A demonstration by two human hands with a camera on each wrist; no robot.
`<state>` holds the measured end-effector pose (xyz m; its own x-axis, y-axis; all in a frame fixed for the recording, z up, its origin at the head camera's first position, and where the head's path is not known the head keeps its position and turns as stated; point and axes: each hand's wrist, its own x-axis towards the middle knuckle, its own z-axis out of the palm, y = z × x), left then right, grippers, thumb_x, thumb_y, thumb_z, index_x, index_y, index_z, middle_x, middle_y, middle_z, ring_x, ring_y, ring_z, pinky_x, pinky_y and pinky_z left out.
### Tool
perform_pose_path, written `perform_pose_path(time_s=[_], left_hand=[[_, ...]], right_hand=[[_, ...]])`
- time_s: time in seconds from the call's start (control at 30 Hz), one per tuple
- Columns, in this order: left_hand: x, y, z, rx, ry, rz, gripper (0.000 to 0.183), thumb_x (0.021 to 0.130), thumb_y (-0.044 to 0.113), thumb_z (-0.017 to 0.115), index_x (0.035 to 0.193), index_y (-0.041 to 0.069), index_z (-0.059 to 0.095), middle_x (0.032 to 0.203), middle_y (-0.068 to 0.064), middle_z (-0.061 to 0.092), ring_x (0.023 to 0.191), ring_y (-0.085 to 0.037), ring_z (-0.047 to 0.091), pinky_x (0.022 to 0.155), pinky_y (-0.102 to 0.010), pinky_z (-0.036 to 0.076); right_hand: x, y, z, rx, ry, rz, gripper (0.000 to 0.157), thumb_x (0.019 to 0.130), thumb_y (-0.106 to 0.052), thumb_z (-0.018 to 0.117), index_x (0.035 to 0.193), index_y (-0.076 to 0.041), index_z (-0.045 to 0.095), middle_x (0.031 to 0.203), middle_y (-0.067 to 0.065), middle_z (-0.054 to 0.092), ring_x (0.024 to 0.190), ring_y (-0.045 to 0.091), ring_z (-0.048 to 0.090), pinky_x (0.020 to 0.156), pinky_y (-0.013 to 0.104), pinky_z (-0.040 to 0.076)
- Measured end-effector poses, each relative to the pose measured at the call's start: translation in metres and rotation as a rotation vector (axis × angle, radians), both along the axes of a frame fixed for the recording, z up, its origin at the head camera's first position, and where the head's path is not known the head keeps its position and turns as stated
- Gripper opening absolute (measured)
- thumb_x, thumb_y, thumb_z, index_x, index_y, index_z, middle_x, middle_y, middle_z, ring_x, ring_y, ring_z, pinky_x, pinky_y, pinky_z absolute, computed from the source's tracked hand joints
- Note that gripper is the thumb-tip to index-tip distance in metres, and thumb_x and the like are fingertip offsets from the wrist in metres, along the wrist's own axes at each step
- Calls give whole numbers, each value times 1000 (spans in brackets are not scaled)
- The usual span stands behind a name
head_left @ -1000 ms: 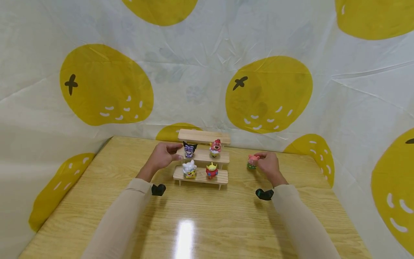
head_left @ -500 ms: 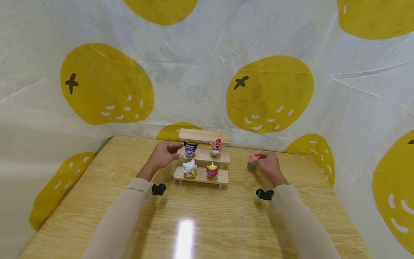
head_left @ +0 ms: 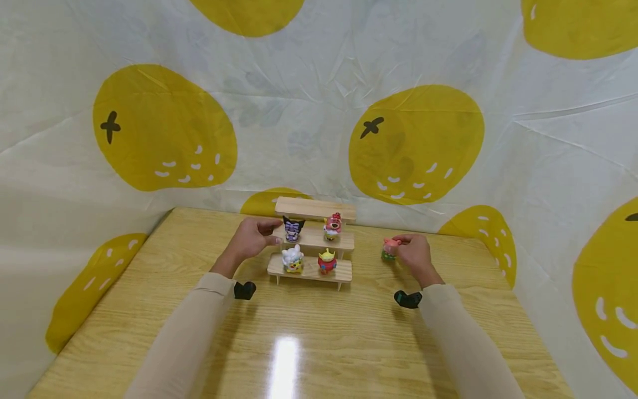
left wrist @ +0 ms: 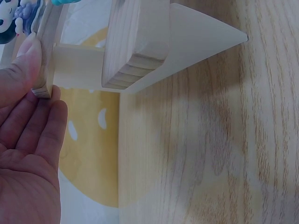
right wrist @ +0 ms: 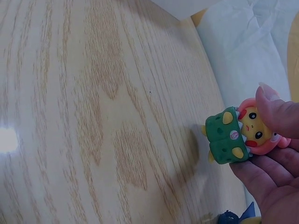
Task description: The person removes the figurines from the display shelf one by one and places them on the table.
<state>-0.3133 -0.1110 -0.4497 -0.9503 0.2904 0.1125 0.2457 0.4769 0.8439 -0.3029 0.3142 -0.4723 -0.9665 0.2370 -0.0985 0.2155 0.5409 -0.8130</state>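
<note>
In the head view a three-tier wooden display stand (head_left: 309, 270) stands on the table. My left hand (head_left: 249, 239) grips the left end of its middle tier; the left wrist view shows the thumb above the board (left wrist: 44, 70) and fingers below. Beside that thumb is a black and purple figurine (head_left: 293, 229). A pink-red bear figurine (head_left: 332, 226) shares this tier. On the bottom tier sit a white-hooded figurine (head_left: 292, 259) and a red one with a yellow-green head (head_left: 327, 262). My right hand (head_left: 415, 256) pinches a pink-hooded, green-bodied figurine (right wrist: 227, 136) by its head, right of the stand.
A dark blue object (right wrist: 236, 217) shows partly at the lower edge of the right wrist view. The wooden table (head_left: 309, 343) extends toward me. Behind it hangs a white cloth (head_left: 299, 122) with yellow fruit prints. Black wrist devices (head_left: 244, 291) sit at both cuffs.
</note>
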Motion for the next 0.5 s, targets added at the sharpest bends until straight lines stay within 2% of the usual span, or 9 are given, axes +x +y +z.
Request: perform_pose_path(time_s=[0.23,0.5], left_hand=[[-1,0,1,17,-13,0,49,97,12,74,144,5,63,147,-15,63,137,-34,61,113,-48,53],[-3,0,3,19,-13,-9,50,97,8,74,145,2,61,148,-18,62,138,-36,60,115,-48,52]], right_hand=[[0,2,-3,12,24,3,41,94,-18,76,128,3,71,128,23,68,105,28,59,72,18,50],[1,1,-3,25,27,8,40,95,-16,73,131,3,69,127,22,68,103,26,60,71,16,50]])
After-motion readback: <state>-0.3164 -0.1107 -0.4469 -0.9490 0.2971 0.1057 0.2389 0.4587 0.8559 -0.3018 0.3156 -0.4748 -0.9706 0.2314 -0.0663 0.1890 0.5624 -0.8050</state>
